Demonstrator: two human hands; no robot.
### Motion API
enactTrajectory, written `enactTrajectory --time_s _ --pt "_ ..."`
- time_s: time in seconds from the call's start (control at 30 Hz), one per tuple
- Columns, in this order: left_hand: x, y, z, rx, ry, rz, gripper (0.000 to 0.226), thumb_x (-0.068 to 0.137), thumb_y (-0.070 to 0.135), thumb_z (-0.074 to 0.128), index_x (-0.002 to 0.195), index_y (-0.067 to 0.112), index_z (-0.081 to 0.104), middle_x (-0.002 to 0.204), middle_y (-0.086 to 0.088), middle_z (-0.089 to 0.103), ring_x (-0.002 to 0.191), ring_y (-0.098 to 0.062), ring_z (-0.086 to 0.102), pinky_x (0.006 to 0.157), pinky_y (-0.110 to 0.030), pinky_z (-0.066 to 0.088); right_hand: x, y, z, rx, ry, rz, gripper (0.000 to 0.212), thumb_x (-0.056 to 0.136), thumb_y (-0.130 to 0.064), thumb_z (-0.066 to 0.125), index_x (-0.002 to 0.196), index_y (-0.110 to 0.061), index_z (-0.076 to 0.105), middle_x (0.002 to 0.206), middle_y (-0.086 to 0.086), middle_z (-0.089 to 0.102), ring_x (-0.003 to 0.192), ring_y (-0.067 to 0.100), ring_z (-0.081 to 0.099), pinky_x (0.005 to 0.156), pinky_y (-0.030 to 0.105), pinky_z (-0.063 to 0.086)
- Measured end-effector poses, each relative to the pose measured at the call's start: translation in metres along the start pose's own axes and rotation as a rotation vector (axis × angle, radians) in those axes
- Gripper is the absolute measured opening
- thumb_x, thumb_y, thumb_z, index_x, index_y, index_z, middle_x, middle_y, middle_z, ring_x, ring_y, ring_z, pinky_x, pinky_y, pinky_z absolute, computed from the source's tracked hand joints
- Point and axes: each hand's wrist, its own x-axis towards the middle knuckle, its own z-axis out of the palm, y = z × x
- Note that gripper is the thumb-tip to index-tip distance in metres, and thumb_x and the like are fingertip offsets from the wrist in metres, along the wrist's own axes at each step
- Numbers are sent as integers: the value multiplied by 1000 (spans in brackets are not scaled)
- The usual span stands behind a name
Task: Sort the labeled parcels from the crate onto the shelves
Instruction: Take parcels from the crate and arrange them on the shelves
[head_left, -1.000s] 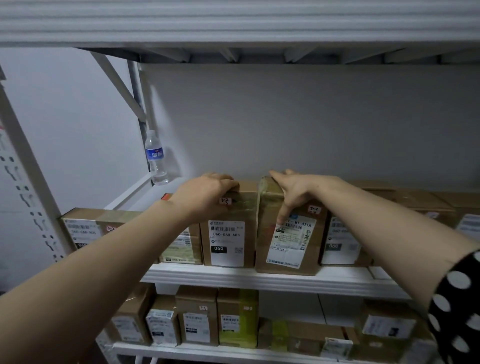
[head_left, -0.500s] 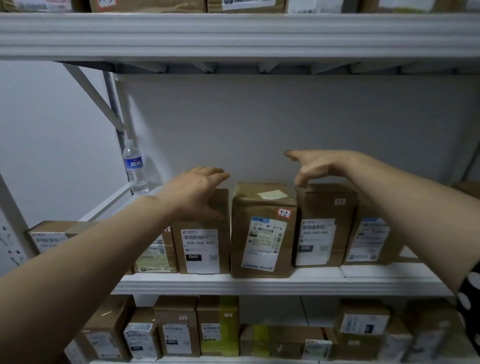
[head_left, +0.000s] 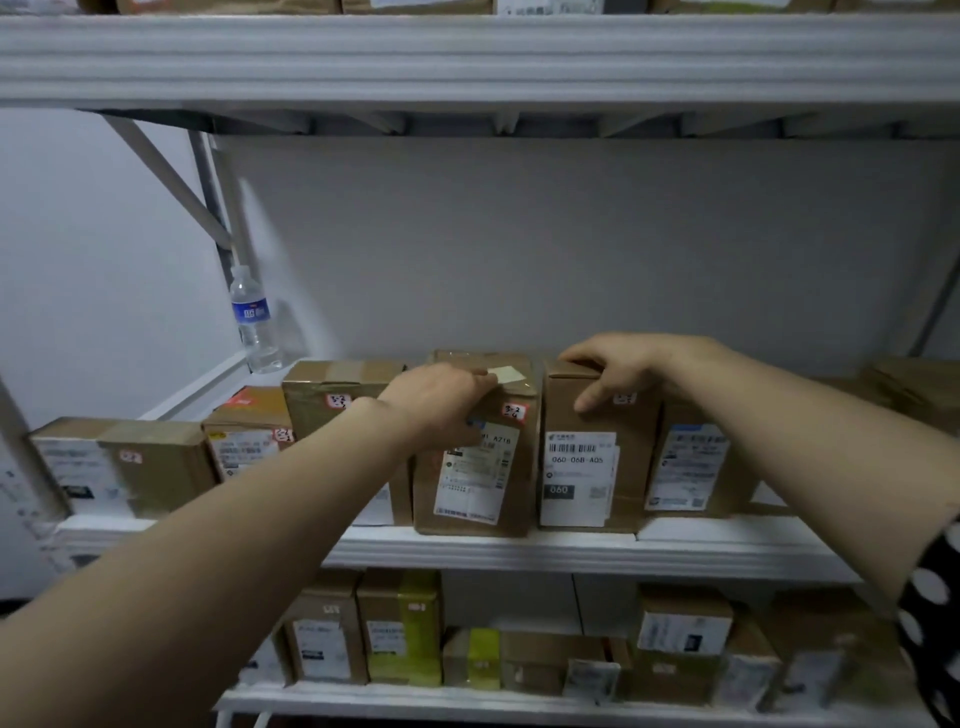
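You have two hands in view, both on the middle shelf (head_left: 519, 553), one of three white shelves. Your left hand (head_left: 441, 408) lies over the top front edge of the A21B parcel (head_left: 488, 499), fingers stretched fairly flat across its taped top beside a pale sticky note. Whether the thumb grips cannot be told. Your right hand (head_left: 618, 371) clasps the top of the 060 parcel (head_left: 576, 478), thumb on the lid and fingers curled down its front face. These two brown cartons stand upright, touching side by side, labels facing you. The row holds six parcels you can count plainly: three to the left of the A21B parcel, namely a low carton (head_left: 119, 462), a smaller carton (head_left: 249, 421) and a taller carton (head_left: 332, 395), then your two, then one more carton (head_left: 696, 467) just right of the 060 parcel. A seventh brown box (head_left: 914, 389) sits well apart at the far right edge. One water bottle (head_left: 253, 322) stands upright at the shelf's back left corner. The lower shelf (head_left: 467, 704) carries another row of cartons, two of them with yellow-green tape, and their blurred total cannot be told. The upper shelf (head_left: 467, 57) shows only parcel bottoms. One polka-dot sleeve (head_left: 930, 613) shows on your right arm.
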Motion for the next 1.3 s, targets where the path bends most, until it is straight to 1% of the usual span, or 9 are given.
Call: enactTrajectory --time_s 0.1,0.37,0.53,0.7,0.8,1.03,1.1,1.17,1.3 --pt "-1 5 3 -11 -31 -28 51 88 28 63 135 21 43 124 -1 59 109 -21 57 87 -34 51 -3 1 4 9 7 -28 57 81 -24 73 133 -20 47 129 1 54 118 22 51 102 40 42" --pt "-2 10 -1 -62 -57 -72 46 85 28 65 128 21 49 119 -1 61 105 -20 58 86 -34 52 -6 -3 7 32 36 -37 61 82 -26 71 136 -21 42 133 3 51 119 23 49 98 39 43" --pt "-1 8 -7 -68 -47 -76 59 83 30 67 135 17 42 123 -4 59 110 -22 56 88 -35 52 -10 -7 9 12 79 6 94 77 -27 77 151 -20 19 154 3 28 140 25 29 109 36 30" --pt "7 9 -16 -113 24 -7 70 83 34 67 143 19 35 138 -5 49 123 -24 48 98 -37 46 -27 -6 5 113 91 63 110 72 -23 81 153 -20 7 158 2 19 144 23 21 109 29 29" --pt "18 16 -20 -132 64 62 73 86 38 62 148 20 28 150 -3 35 135 -23 36 106 -35 37 -41 4 -4 126 119 99 107 75 -21 79 153 -19 6 159 2 16 144 21 21 110 27 25" --pt "40 55 -23 -179 117 141 56 88 32 60 140 22 42 142 -1 44 127 -22 43 101 -37 43 -69 68 -9 72 232 214 87 83 -9 69 152 -17 17 156 5 26 129 26 44 100 27 35" --pt "46 69 -23 -173 119 149 57 90 30 58 143 25 39 144 1 42 130 -21 40 104 -36 40 -68 85 -7 81 243 217 90 81 -14 73 151 -18 17 156 4 24 135 24 38 105 30 32" --pt "54 81 -21 -157 128 138 60 92 28 55 147 25 32 149 0 37 135 -20 35 108 -35 36 -62 101 -5 49 223 212 98 77 -24 77 152 -18 14 158 4 20 143 25 24 114 35 23" --pt "68 103 -15 -126 148 37 65 94 26 52 151 23 21 155 2 27 143 -17 23 113 -30 25 -42 126 -5 -201 147 167 111 72 -48 76 153 -17 7 159 8 16 146 28 13 119 40 8"
